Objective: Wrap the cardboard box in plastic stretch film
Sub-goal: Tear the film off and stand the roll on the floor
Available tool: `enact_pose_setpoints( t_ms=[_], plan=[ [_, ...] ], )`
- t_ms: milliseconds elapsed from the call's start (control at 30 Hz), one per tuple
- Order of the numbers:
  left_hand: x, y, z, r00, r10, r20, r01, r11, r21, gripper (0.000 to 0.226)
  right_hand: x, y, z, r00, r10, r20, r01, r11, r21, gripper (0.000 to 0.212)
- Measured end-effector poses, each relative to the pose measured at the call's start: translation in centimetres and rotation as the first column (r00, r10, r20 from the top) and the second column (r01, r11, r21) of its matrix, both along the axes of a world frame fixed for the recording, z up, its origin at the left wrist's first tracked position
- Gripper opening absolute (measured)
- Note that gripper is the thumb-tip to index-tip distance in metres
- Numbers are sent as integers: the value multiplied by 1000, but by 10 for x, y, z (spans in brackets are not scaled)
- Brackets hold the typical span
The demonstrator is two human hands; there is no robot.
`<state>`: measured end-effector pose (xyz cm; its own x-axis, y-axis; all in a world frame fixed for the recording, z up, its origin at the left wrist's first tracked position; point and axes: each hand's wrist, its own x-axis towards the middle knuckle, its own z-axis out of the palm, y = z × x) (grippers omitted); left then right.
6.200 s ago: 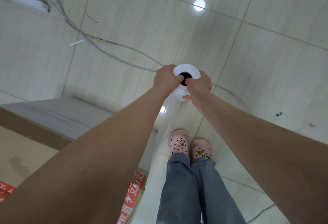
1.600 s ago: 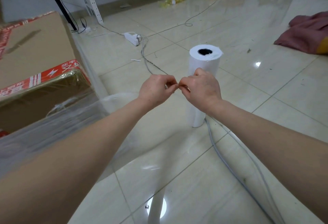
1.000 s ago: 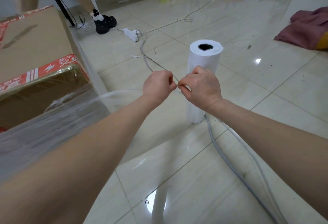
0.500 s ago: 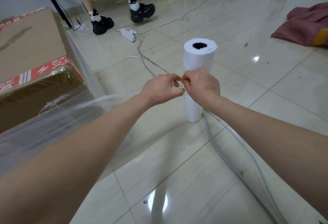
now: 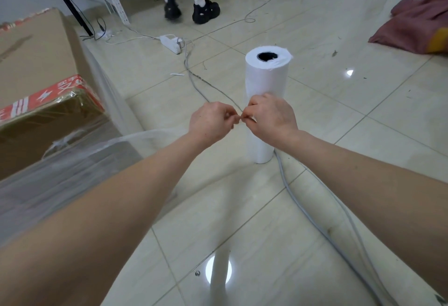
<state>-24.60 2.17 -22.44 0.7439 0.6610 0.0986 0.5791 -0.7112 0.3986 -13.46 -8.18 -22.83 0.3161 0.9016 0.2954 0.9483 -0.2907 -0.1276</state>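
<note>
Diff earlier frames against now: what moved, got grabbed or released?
The white stretch film roll, gripped by both hands six seconds ago, now stands released, upright on the tiled floor. The left hand and right hand instead pinch the clear film strand in front of it. A person in black shoes walked in behind, heading right. Unchanged: the partly wrapped brown cardboard box at left, film running to it.

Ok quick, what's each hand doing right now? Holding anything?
Left hand: closed, pinching the stretch film.
Right hand: closed, pinching the same film right beside the left fingertips.
</note>
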Motion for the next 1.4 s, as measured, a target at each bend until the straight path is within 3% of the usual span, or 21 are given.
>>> enact_pose_setpoints(
  t_ms=[167,300,433,500,567,733,800,967,1100,1400],
  plan=[
    [-13,31,0,974,227,2,-227,973,-44,19,2,-6,-2,999,36,18,-36,999,28,24],
    [-17,17,-1,999,31,-44,-35,996,-80,22,8,-7,-8,1000,-10,-8,11,997,72,20],
    [-1,-4,-5,965,-146,-218,144,989,-22,59,7,-5,-7,999,-35,-23,35,999,35,24],
    [5,-7,-12,964,-111,-241,111,994,-15,49,6,-6,-5,1000,-20,-9,20,1000,-10,23],
    [7,-9,-17,987,-41,-158,32,998,-58,24,2,-8,-5,1000,13,18,-12,999,-46,21],
    [5,-11,-20,991,-30,-133,40,997,69,24,-2,-6,-14,989,130,69,-118,981,-153,46],
    [3,-11,-22,991,-47,-122,60,993,101,25,0,-3,-20,993,90,76,-74,979,-189,37],
    [-2,-6,-29,1000,-22,-15,22,1000,-21,20,6,-1,-31,981,170,89,-178,979,95,6],
    [-3,1,-33,999,19,-30,-21,996,-81,21,5,0,-34,980,172,98,-185,972,146,15],
    [0,10,-39,981,195,16,-184,945,-269,18,5,4,-41,984,171,50,-178,951,253,7]
  ],
)
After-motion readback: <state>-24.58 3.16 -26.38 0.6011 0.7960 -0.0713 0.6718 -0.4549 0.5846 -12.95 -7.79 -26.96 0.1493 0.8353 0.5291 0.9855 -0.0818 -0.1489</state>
